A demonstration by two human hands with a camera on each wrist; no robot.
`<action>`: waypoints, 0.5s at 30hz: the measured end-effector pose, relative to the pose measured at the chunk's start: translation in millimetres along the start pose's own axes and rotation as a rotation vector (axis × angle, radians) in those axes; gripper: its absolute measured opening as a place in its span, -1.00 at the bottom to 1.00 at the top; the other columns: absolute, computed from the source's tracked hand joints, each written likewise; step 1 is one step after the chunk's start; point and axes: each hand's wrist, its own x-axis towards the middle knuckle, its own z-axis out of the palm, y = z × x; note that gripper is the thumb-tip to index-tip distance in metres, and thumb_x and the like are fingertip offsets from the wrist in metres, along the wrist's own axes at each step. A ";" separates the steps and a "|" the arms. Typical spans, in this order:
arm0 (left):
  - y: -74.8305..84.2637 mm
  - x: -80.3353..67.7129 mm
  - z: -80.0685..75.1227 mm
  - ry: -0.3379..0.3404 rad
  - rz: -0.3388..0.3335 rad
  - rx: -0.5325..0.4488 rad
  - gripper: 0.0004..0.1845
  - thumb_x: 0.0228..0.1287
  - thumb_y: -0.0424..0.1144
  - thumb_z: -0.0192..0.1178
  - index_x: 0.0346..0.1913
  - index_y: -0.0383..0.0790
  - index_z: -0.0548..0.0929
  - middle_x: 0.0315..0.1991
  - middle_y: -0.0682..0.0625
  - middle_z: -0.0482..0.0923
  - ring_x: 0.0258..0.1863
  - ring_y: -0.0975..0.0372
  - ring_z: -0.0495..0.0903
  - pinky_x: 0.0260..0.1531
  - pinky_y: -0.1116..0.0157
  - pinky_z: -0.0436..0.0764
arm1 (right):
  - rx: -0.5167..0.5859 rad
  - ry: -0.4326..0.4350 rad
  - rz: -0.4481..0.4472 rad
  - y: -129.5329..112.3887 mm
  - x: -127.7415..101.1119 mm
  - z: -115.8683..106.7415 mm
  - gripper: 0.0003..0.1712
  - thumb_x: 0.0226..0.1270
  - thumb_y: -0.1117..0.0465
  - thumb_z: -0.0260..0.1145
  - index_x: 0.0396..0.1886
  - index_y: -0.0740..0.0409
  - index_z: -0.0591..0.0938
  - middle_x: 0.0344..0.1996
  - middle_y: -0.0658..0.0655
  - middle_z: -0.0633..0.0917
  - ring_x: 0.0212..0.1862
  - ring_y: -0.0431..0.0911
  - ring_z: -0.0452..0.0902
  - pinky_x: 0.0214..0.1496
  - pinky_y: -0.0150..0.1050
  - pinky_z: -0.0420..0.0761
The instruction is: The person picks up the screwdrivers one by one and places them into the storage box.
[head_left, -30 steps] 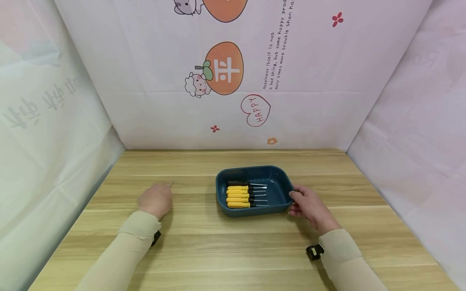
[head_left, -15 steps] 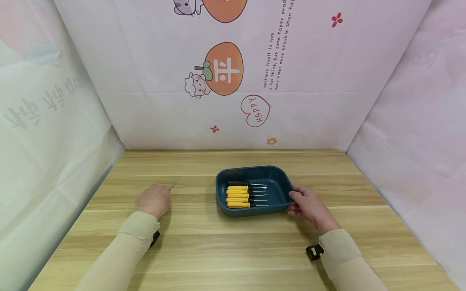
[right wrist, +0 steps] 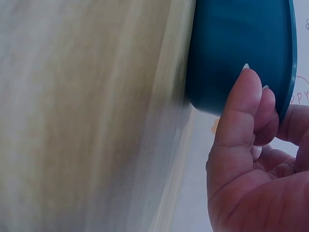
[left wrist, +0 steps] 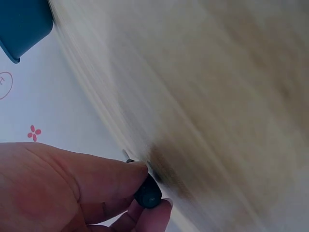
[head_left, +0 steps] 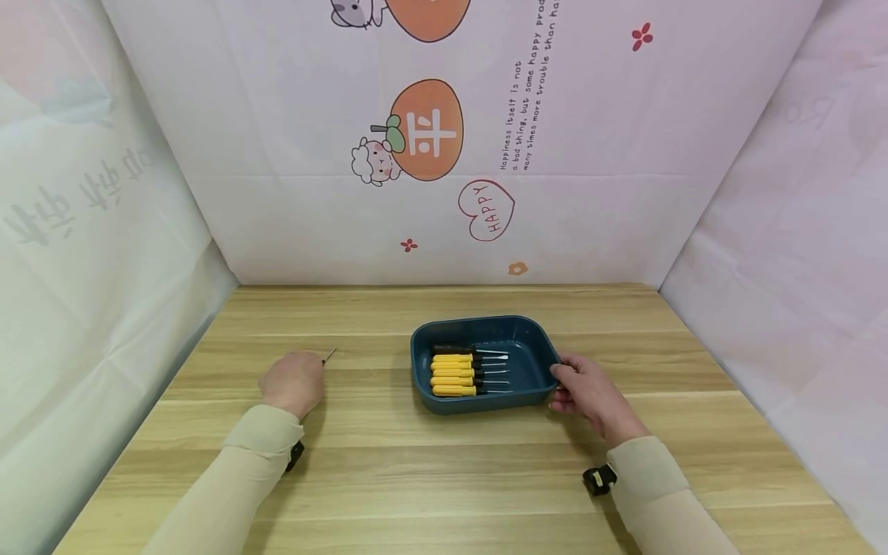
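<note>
The left hand rests on the wooden tabletop, well to the left of the tray, with its fingers curled around a small screwdriver. From the head view only the thin metal tip shows, poking out past the knuckles and pointing up and to the right. In the left wrist view the dark butt end of the handle sits pinched between thumb and fingers, and a sliver of the shaft shows beside it; the rest is hidden inside the hand.

The dark blue tray stands near the middle of the tabletop. It is a rounded rectangle with raised walls. Inside it, five screwdrivers lie side by side in a neat row towards the left half, yellow handles with black collars on the left, thin metal shafts pointing right; the farthest one looks darker. The right hand holds the tray's right rim, with the thumb on top of the edge and the fingers curled against the outer wall.

Compared with a second ago, the left hand has shifted very slightly, and the screwdriver tip shows a little more plainly. The tray and the right hand are where they were.
</note>
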 end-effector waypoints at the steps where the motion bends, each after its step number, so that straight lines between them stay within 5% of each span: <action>1: 0.0 -0.4 -0.3 0.001 0.003 0.001 -0.78 0.45 -0.46 0.03 -0.18 -0.38 0.72 -0.13 -0.35 0.71 -0.37 0.01 0.61 -0.42 -0.11 0.68 | 0.000 -0.001 0.000 -0.3 0.0 0.0 -0.45 0.69 0.16 0.00 0.51 0.34 0.32 -0.28 0.12 0.55 -0.30 -0.12 0.55 -0.17 -0.24 0.77; 15: 4.8 -0.7 -4.2 0.077 0.056 -0.035 -0.81 0.31 -0.43 0.10 -0.48 -0.24 0.56 -0.36 -0.19 0.64 -0.44 0.04 0.56 -0.53 0.08 0.60 | 0.004 -0.002 0.007 -1.2 0.8 -0.7 -0.48 0.69 0.17 0.00 0.47 0.35 0.34 -0.30 0.11 0.54 -0.32 -0.13 0.55 -0.18 -0.23 0.77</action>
